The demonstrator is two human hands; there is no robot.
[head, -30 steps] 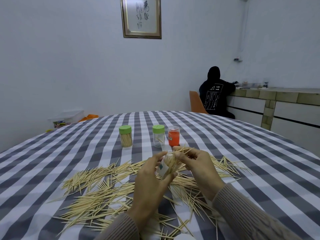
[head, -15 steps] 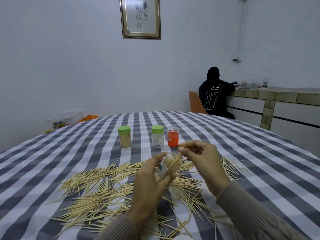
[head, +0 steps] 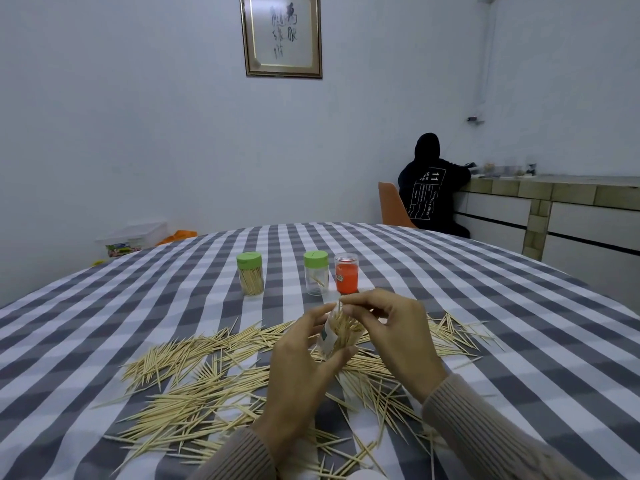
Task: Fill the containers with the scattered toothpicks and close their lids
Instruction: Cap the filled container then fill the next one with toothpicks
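My left hand grips a small clear container, tilted and packed with toothpicks, above the table. My right hand pinches toothpicks at the container's open mouth. Scattered toothpicks lie spread over the checked tablecloth around and under both hands. Farther back stand a green-lidded jar full of toothpicks, a green-lidded jar almost empty, and a clear jar with an orange inside.
A person in a black hoodie sits with their back to me on an orange chair at a tiled counter, far right. A clear plastic box sits past the table's far left edge. A white round thing peeks in at the bottom edge.
My right hand, drawn back to the right half a second ago, has come back to the container's mouth with toothpicks. My left hand keeps holding the container in place.
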